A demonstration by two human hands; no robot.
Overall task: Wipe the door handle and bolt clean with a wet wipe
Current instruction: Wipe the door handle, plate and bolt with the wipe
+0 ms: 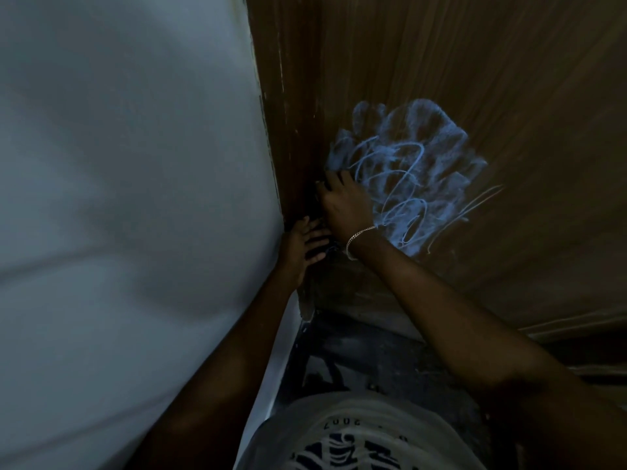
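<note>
The scene is dim. My right hand (pixel 342 201), with a chain bracelet on the wrist, presses its curled fingers against the left edge of the brown wooden door (pixel 475 79), where the dark hardware sits in shadow. Whether it holds a wipe is hidden. My left hand (pixel 305 242) lies just below it with fingers spread flat against the door edge, touching a dark fitting (pixel 330 247) that I cannot make out clearly. Handle and bolt are mostly covered by both hands.
A pale wall (pixel 118 198) fills the left side and meets the door frame (pixel 288 130). Blue-white chalk scribbles (pixel 407 171) cover the door right of my hands. Dark floor (pixel 373 361) and my white printed shirt (pixel 356 435) show below.
</note>
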